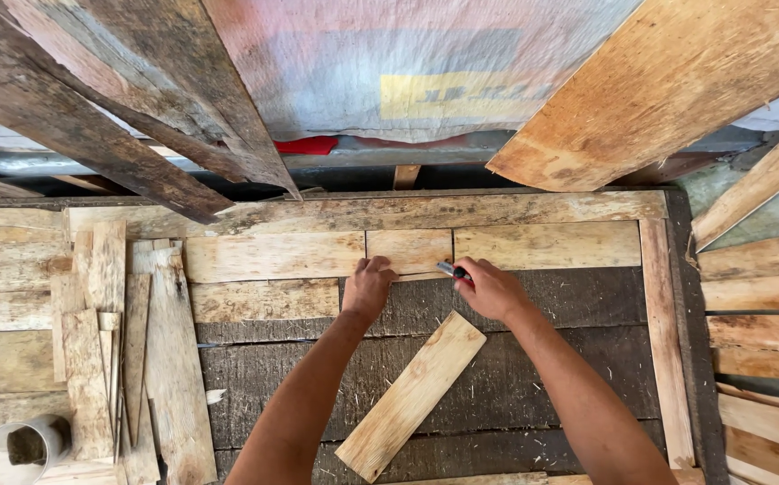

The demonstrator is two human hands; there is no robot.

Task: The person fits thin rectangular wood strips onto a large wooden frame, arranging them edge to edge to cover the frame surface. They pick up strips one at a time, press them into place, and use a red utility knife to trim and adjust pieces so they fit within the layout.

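Hands (430,287) press short board (408,251), loose plank (412,392) lying between forearms

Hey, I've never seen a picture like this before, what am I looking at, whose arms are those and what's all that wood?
This is one picture from a camera worn on a person's head, looking down, so the two bare arms coming in from the bottom are that person's own. There is no machine here.

The left hand presses on a short pale board that sits in a row with a longer pale board to its left and another to its right, inside a wooden frame. The right hand holds a small tool with a red and dark body at that short board's lower right corner; I cannot tell what kind of tool it is.

Below the hands a loose pale plank lies slantwise on dark weathered boards. At the left are stacked wood offcuts and a round tin.
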